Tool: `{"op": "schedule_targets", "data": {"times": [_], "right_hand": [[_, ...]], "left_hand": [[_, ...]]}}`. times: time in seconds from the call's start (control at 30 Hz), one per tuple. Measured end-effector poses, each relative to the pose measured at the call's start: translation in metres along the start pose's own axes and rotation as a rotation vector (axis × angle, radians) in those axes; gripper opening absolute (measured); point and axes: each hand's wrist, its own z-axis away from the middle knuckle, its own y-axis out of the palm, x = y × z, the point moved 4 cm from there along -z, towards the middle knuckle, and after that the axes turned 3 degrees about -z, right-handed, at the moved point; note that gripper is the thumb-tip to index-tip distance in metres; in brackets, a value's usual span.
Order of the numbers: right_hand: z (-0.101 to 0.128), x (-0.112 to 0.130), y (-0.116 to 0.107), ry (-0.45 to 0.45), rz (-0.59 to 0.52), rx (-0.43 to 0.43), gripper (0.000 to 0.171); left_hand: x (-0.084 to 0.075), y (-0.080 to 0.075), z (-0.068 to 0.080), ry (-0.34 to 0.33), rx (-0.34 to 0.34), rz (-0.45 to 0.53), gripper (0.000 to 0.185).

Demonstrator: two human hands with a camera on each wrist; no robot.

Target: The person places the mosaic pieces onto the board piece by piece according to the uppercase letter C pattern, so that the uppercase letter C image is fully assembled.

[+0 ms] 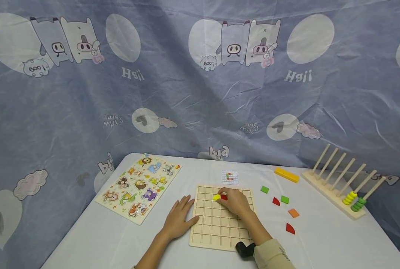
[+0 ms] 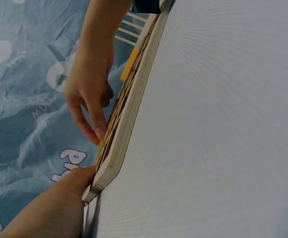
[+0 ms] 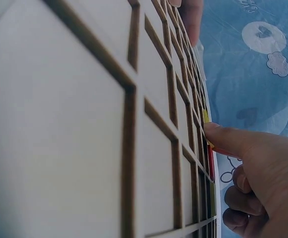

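A wooden grid board [image 1: 206, 229] lies flat on the white table. My right hand [image 1: 236, 202] reaches over its upper part, thumb and forefinger pinching a small yellow tile [image 1: 215, 197] at the grid. Directly right of that tile sits a red piece [image 1: 224, 197], partly covered by the fingers. In the right wrist view the thumb touches the yellow tile [image 3: 206, 116], while the other fingers curl under. My left hand [image 1: 179, 219] rests with fingers spread beside the board's left edge, its thumb touching that edge. Behind the board lies a small pattern card [image 1: 234, 182].
Loose green tiles [image 1: 265, 189], red quarter-circles [image 1: 290, 228] and an orange tile [image 1: 293, 213] lie right of the board. A yellow bar [image 1: 286, 175] and a peg stand with beads [image 1: 338, 194] are farther right. An animal puzzle board [image 1: 119, 178] lies at left.
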Motion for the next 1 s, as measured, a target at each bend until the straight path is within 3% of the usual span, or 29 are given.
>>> {"op": "schedule_targets", "data": {"times": [0.43, 0.67, 1.0], "right_hand": [[0.002, -0.001, -0.002, 0.001, -0.025, -0.002, 0.026], [0.006, -0.006, -0.019, 0.043, -0.093, -0.015, 0.026], [0.02, -0.053, -0.061, 0.134, -0.068, -0.062, 0.03]], "left_hand": [[0.001, 0.001, 0.0, 0.008, -0.007, -0.004, 0.067], [0.0, 0.001, 0.0, 0.017, -0.021, -0.006, 0.067], [-0.001, -0.001, 0.0, 0.005, 0.004, -0.002, 0.067]]}}
